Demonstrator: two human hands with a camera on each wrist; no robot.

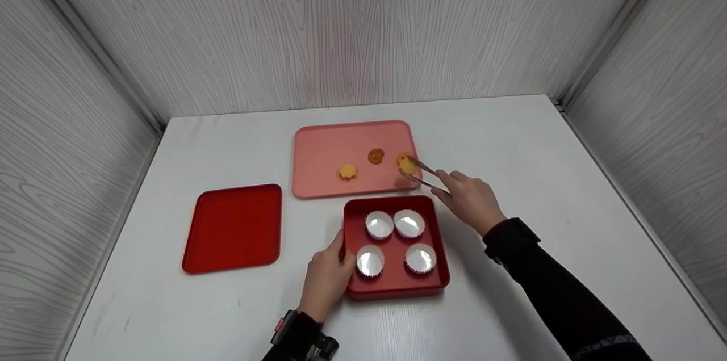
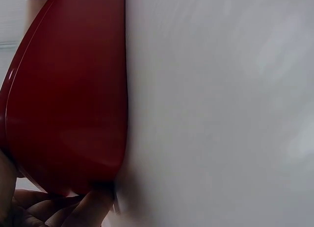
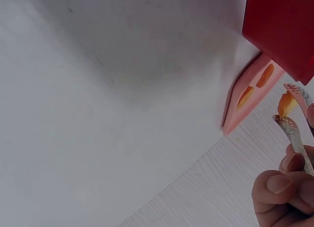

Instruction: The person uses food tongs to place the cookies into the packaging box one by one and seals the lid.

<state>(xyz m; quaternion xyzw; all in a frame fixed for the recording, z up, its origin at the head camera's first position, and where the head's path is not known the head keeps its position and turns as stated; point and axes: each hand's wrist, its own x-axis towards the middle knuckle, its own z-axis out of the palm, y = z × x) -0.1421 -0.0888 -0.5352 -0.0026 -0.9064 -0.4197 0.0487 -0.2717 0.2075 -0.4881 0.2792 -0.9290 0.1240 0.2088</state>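
My right hand (image 1: 468, 199) holds a pair of metal tongs (image 1: 421, 180), whose perforated tips are at either side of a yellow-orange cookie (image 3: 287, 104). In the head view that cookie appears over the right edge of a pink tray (image 1: 318, 145). A yellow scalloped cookie (image 1: 348, 171) and a browner cookie (image 1: 375, 156) lie on the tray. My left hand (image 1: 328, 276) grips the left wall of a deep red box (image 1: 397, 284), thumb near the rim and fingers against the outside. Several white fluted paper cups (image 1: 370, 261) stand inside the box.
A flat red lid or tray (image 1: 235, 229) lies to the left on the white table (image 1: 500, 134). Pale wood-grain panels (image 1: 352, 32) enclose the back and both sides. The pink tray lies just behind the box.
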